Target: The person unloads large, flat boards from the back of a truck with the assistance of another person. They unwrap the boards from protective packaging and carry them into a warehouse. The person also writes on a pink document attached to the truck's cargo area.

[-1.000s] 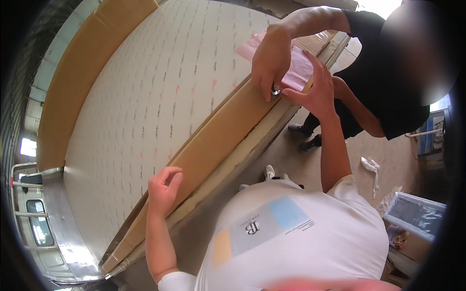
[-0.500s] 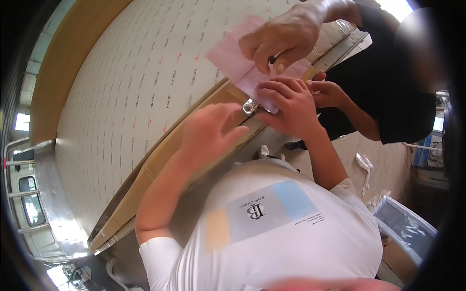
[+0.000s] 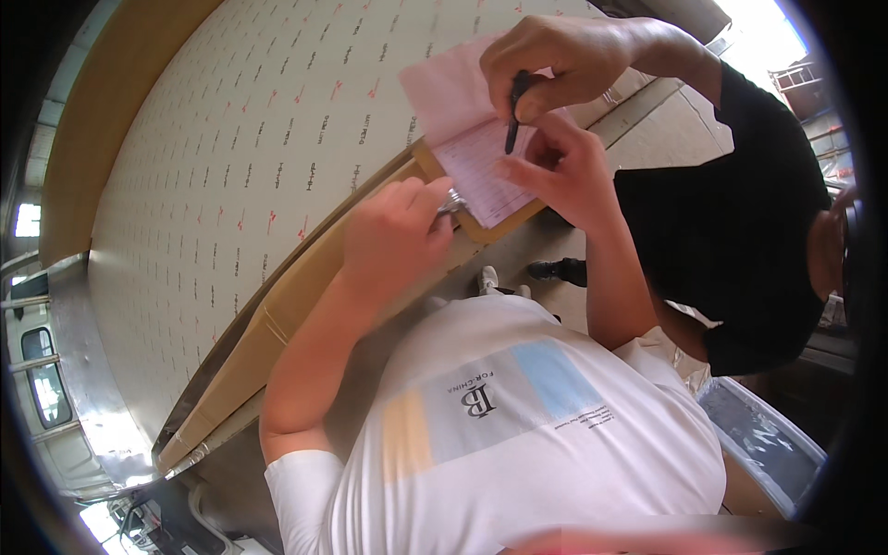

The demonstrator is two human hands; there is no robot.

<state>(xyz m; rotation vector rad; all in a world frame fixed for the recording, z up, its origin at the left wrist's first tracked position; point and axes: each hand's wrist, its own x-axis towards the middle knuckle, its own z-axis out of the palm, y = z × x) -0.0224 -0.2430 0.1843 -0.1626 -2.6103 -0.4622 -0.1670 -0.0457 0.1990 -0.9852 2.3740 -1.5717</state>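
Gripping a small metal clip [image 3: 450,201], the left hand [image 3: 393,236] curls shut around it right at the near-left corner of the brown clipboard [image 3: 490,222]. And over on the right, the right hand [image 3: 560,171] lies on the pink form [image 3: 481,166], fingers loosely spread, index pointing left across the sheet, pinning it to the board. Coming in from the far side, a co-worker's hand [image 3: 555,65] pinches a dark pen [image 3: 514,111], tip down on the paper, just beside the right hand and touching it or nearly so. The clipboard sits on the edge of a big flat carton [image 3: 277,305], topped by a broad pale printed sheet [image 3: 240,157] running far and left. That long cardboard edge slants from near left up to the clipboard. Open room lies left across the pale sheet; to the right the co-worker's black sleeve [image 3: 731,213] crowds close, with bare floor [image 3: 675,120] beyond.
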